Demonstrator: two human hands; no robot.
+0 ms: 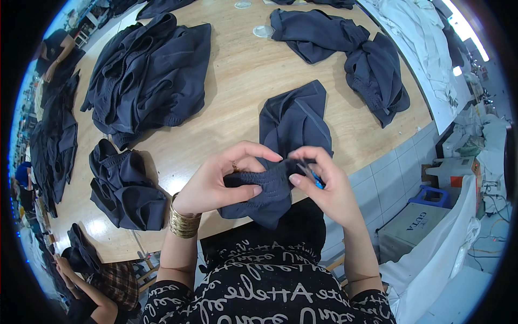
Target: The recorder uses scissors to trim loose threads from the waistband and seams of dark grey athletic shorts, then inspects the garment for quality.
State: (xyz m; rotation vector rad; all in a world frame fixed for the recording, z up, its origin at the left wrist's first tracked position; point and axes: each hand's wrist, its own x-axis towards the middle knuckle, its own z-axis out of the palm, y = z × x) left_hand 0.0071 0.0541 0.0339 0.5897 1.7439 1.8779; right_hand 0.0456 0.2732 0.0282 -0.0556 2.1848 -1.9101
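I look down on a large round wooden table with a pale, glossy top that catches soft glare from overhead light. Heaps of dark garments lie around it: a big pile at the upper left, a smaller bundle near the left edge, another heap at the upper right. White cloth is spread on a surface beyond the table's right rim. The floor to the right is light grey tile. On it stand a blue plastic stool and a grey box. A bright strip light glows at the top right.
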